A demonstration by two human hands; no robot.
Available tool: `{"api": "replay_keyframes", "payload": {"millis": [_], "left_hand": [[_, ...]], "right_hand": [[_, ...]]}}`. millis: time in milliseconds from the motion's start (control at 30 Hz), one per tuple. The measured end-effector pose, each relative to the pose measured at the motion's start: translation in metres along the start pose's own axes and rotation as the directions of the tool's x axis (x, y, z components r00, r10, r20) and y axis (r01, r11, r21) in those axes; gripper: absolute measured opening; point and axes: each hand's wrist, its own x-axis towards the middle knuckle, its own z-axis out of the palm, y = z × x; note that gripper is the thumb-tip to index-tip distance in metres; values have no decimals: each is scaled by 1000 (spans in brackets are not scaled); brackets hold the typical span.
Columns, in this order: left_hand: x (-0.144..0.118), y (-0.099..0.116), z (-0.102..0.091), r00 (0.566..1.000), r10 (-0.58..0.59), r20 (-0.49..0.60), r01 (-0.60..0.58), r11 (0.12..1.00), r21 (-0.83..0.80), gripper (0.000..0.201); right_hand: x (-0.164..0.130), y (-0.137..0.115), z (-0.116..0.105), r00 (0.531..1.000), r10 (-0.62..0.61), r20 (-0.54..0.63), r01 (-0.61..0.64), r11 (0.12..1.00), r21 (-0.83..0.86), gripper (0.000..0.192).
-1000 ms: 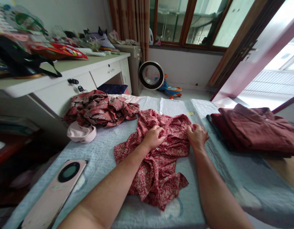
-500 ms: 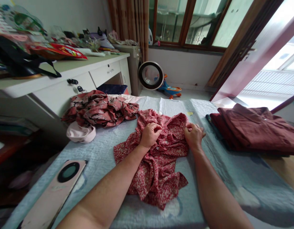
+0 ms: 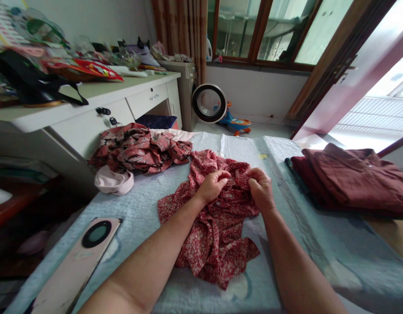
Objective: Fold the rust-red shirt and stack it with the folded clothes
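A red floral shirt [image 3: 217, 235] lies rumpled on the light blue quilted cover [image 3: 145, 200] in front of me. My left hand [image 3: 214, 185] is closed on the upper middle of the shirt, thumb and fingers pinching the cloth near the button front. At the upper right edge my right hand [image 3: 261, 186] grips the fabric between curled fingers and thumb. The lower part of the shirt spreads out loosely toward me, creased. To its upper left lies a crumpled pink-and-black patterned garment [image 3: 142, 150].
A pale pink band of cloth [image 3: 114, 181] and a phone [image 3: 80, 261] lie at left. Folded dark red clothes [image 3: 355, 179] are stacked at right. Beyond stand a cluttered desk [image 3: 113, 96], a washing machine with its round door [image 3: 209, 103] open, and a blue ride-on toy [image 3: 236, 122].
My right hand has moved left and inward, bringing the shirt's upper right edge with it. My left hand has shifted slightly to the right. The view has turned a little.
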Motion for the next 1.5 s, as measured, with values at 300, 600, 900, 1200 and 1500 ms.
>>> {"api": "replay_keyframes", "payload": {"millis": [300,600,900,1200,1500], "left_hand": [[3,-8,-2,931,-334,147,344,671,-656,19],[5,-2,-6,932,-348,97,298,588,-752,23],[8,1,-13,953,-208,-219,45,813,-581,32],[5,2,-10,943,-70,-325,-2,976,-217,25],[8,4,-15,919,-122,-375,24,967,-254,25]], "right_hand": [[-30,-38,27,864,-314,394,387,915,-118,15],[-43,-50,33,792,-340,507,454,883,-118,16],[-27,-51,23,867,-159,473,324,900,-291,21],[-34,-62,25,866,-304,398,464,783,-413,24],[-37,-57,33,847,-209,489,506,596,-624,1]]}}
